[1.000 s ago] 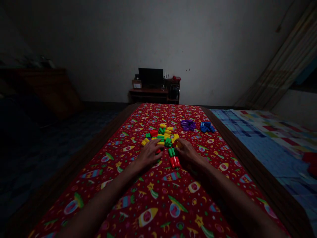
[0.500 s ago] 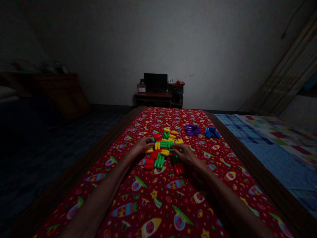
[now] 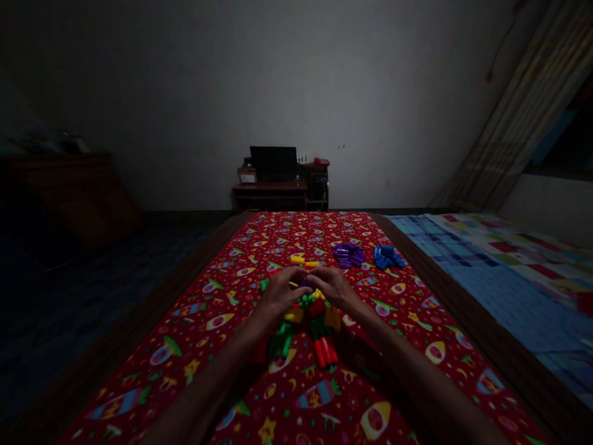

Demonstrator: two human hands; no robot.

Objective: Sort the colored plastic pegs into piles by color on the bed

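On the left of the patterned red tablecloth (image 3: pixel 157 377), a green piece (image 3: pixel 264 285) pokes out just beside the left hand (image 3: pixel 280 293), whose thumb and fingers curl inward with only a narrow space between them. Below that hand lies a green block (image 3: pixel 281 340) made of joined round bars, with a yellow block (image 3: pixel 294 314) near it; beyond the fingers, two yellow pieces (image 3: pixel 298 259) lie on the cloth. In the middle, the fingertips of both hands meet around a small purple block (image 3: pixel 306 284); it's so covered that I can't tell whether either hand truly grips it. It looks like hard, shiny plastic, so I'd expect it to be light and stiff, a little slippery, and hardly fragile; a pinch across its sides, thumb against forefinger, should hold best. A red block (image 3: pixel 326 352) lies nearer the person, under the right hand (image 3: pixel 333 289), which is bent in the same way, its fingers drawn close. Farther right, well apart from the hands, are a purple pile (image 3: pixel 348 254) and then a blue pile (image 3: pixel 388 257), both loose pieces easily lifted singly by their edges.
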